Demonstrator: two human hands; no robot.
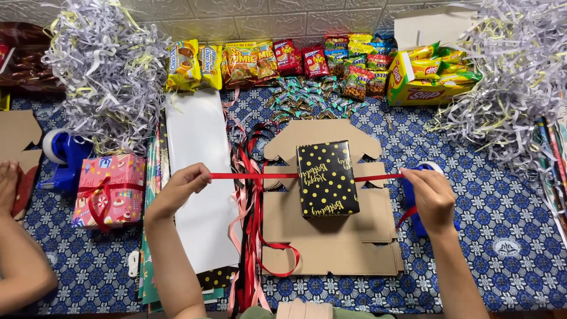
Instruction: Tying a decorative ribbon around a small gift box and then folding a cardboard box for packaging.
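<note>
Two hands of ours stretch a red ribbon [260,175] level across the table. Our left hand [177,190] pinches one end between thumb and curled fingers, and our right hand [432,198] is closed on the other end, with a loose tail of ribbon dropping below the palm. The ribbon runs behind the top part of a black gift box with gold dots [326,178], so its middle stretch is hidden from us. The box rests on flat brown cardboard cutouts [331,236], near the centre of the blue patterned tablecloth [502,207]. Our right hand covers most of a blue tape dispenser [413,201], and we cannot make out its full shape. At the left edge another person's hand [8,184] and forearm are cut off by the frame, beside a pink wrapped gift [109,190].
</note>
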